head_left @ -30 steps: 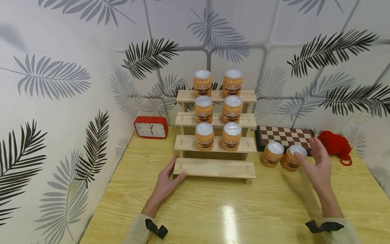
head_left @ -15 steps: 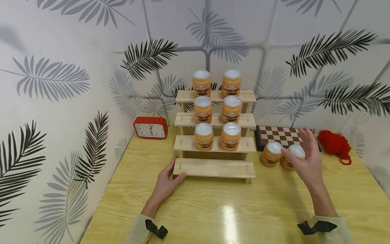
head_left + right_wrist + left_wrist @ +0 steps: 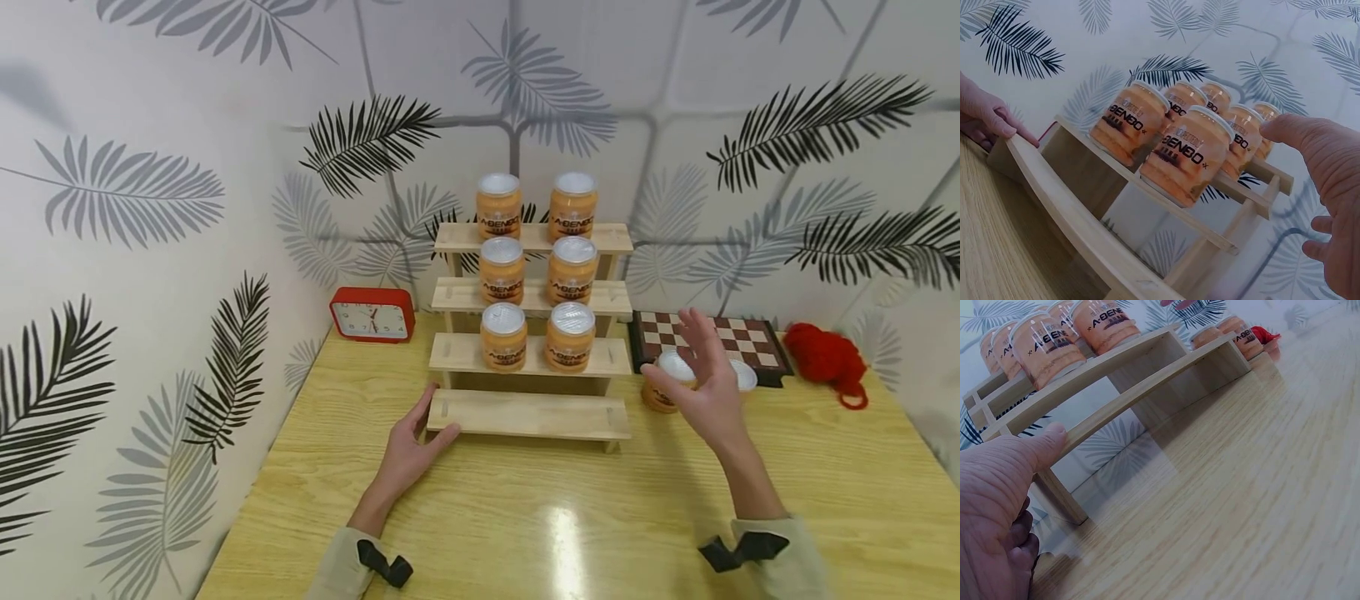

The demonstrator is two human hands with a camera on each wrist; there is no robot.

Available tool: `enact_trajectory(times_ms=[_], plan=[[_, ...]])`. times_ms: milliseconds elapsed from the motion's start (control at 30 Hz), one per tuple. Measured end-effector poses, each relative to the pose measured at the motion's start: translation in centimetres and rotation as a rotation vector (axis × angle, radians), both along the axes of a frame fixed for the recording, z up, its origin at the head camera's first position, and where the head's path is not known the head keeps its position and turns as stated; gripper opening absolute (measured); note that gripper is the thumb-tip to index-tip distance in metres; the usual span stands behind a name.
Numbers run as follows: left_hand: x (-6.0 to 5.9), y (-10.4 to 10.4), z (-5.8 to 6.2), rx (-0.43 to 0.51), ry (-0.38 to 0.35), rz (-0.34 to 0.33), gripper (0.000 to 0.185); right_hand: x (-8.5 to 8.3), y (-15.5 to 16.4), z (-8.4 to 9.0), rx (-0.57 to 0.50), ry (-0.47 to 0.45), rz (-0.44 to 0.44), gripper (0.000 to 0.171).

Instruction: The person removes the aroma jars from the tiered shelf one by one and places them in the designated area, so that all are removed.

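A wooden four-tier display stand (image 3: 532, 414) stands on the table, its lowest step bare. Orange jars with pale lids sit in pairs on the three upper tiers, such as a front jar (image 3: 504, 342). My left hand (image 3: 407, 457) grips the lowest step's left end, thumb at the front edge and other fingers curled below in the left wrist view. To the right of the stand, my right hand (image 3: 711, 402) is raised with thumb and fingers spread, nothing between them. It overlaps two more jars on the table, a nearer jar (image 3: 660, 397) and a partly hidden jar (image 3: 744, 377).
A red alarm clock (image 3: 372, 315) stands at the back left. Behind the loose jars lies a checkered board (image 3: 750, 337), with a ball of red yarn (image 3: 825, 357) to its right. Leaf-patterned wall (image 3: 675, 167) closes off the back and left of the table.
My right hand has moved left, from the far loose jar across to the one nearer the stand, its fingers still spread. The left hand and the stand have stayed in place.
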State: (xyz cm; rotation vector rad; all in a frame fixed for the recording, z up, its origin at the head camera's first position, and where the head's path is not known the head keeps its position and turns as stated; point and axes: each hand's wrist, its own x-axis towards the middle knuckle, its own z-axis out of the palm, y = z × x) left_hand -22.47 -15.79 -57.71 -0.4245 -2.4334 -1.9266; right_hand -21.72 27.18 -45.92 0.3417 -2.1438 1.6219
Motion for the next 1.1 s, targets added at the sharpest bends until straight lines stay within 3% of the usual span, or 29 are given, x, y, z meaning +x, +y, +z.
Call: enact_trajectory(times_ms=[633, 1100], plan=[[0.1, 0.0, 0.2, -0.014, -0.014, 0.009, 0.085, -2.8, -5.8, -1.1, 0.008, -0.078, 0.166, 0.100], [0.0, 0.0, 0.0, 0.001, 0.004, 0.002, 0.085, -3.4, -7.8, -1.2, -0.059, -0.063, 0.165, 0.089]])
